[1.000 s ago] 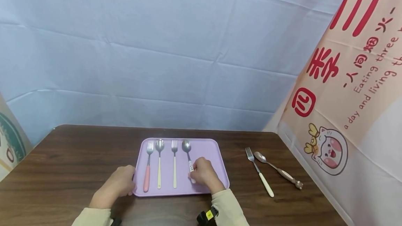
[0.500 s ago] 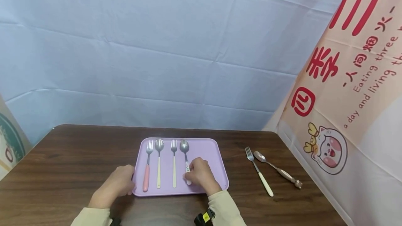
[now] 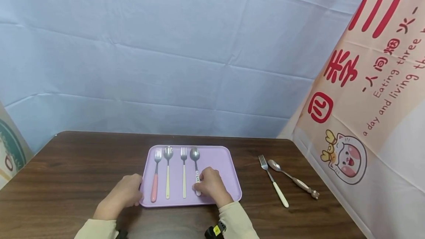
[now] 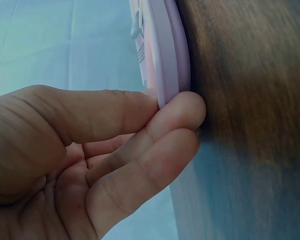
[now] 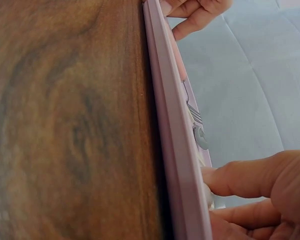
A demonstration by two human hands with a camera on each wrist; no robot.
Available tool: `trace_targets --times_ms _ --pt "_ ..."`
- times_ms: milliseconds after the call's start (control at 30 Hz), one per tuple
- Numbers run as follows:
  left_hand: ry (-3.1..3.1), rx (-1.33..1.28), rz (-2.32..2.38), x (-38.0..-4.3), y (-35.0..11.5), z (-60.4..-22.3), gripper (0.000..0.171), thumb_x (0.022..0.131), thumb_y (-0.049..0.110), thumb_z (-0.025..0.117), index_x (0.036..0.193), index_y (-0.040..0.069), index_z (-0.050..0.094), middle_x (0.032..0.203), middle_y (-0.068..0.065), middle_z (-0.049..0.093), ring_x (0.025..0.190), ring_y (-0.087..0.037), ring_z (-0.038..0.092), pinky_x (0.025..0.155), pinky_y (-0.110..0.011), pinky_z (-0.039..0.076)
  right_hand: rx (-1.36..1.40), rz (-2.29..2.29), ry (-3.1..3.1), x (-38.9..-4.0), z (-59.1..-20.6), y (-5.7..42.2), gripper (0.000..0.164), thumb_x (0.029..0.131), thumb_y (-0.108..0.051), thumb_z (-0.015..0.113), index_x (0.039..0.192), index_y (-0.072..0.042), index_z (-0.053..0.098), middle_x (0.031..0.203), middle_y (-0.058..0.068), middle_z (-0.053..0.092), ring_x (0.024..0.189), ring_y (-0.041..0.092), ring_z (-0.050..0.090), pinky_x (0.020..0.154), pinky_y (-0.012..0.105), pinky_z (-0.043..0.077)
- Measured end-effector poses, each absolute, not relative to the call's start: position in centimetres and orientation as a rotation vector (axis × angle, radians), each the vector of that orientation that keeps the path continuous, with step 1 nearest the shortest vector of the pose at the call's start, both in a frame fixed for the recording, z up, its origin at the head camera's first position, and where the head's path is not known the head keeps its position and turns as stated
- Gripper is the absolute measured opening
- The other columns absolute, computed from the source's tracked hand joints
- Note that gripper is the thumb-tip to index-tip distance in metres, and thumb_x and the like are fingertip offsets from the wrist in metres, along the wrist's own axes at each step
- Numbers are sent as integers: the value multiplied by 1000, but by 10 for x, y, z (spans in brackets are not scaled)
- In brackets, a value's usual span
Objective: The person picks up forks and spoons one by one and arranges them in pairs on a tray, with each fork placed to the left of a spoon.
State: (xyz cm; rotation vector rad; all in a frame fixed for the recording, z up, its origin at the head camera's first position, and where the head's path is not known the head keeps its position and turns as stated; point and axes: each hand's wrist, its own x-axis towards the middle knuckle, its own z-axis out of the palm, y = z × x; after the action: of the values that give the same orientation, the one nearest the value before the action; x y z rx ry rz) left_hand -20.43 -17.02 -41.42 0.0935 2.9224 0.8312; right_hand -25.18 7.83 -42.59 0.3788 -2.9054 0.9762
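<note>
A lilac tray [image 3: 219, 158] lies on the table with two forks and two spoons side by side on it. My left hand [image 3: 124, 194] pinches the tray's left rim; in the left wrist view the thumb [image 4: 115, 115] is on the upper side and fingertips are below. My right hand [image 3: 212, 185] holds the white, patterned handle of the rightmost spoon [image 3: 195, 154] between thumb and fingers. Left of that spoon are a cream-handled fork [image 3: 184, 176], a cream-handled spoon [image 3: 168, 172] and a pink-handled fork [image 3: 155, 183]. The right wrist view shows the right thumb [image 5: 240, 177] just beyond the tray's near rim.
On the brown wooden table [image 3: 83, 169], right of the tray, lie a white-handled fork [image 3: 273, 182] and a spoon with a figure-tipped handle [image 3: 295, 180]. A pale blue cloth [image 3: 166, 65] hangs behind, and a printed cloth [image 3: 358, 121] borders the right side.
My right hand has moved slightly left, taking the patterned spoon closer to the cream-handled fork and turning it straighter. The left hand keeps its place on the tray rim.
</note>
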Motion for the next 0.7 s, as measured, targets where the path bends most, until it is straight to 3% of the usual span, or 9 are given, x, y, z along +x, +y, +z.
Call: trace_targets --times_ms 700 --pt "2944 124 850 -204 -171 -415 11 66 -6 61 71 1 54 50 -1 51 46 -16 49 46 -30 39 369 998 -2915 -252 -425 78 45 65 -7 75 47 -15 34 41 -10 24 41 7 28 38 22 21"
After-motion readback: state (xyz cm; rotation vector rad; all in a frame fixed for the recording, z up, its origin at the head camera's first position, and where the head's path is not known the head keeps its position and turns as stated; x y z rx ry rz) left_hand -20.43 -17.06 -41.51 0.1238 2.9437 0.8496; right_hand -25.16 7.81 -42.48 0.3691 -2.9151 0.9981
